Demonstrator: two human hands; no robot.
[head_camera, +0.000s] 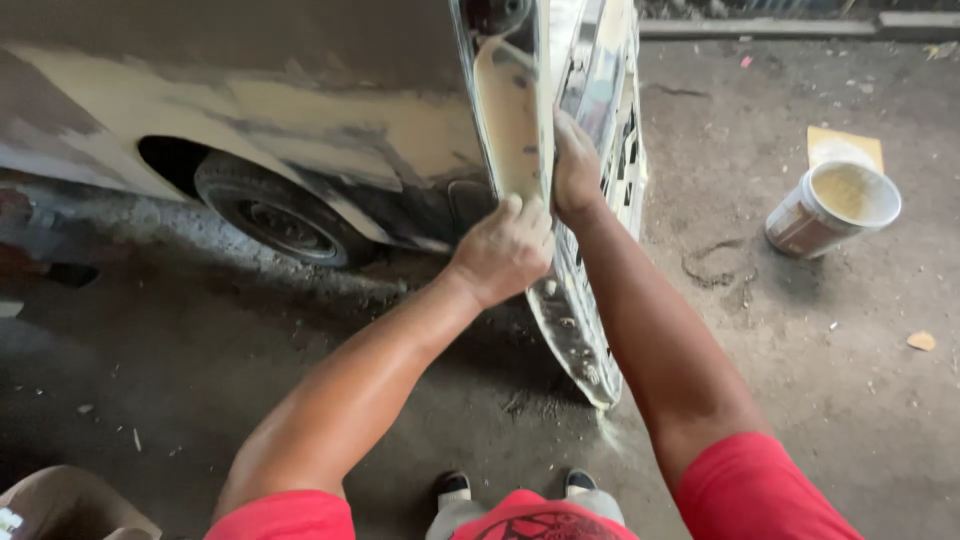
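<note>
Two hands on car's front corner (520, 130), frame centre. Right hand (575, 170) fingertips hidden behind the bumper edge, grip unclear. Left hand (503, 250) curled, pressing the filler-coated panel; contents hidden. Both arms extended.
</note>
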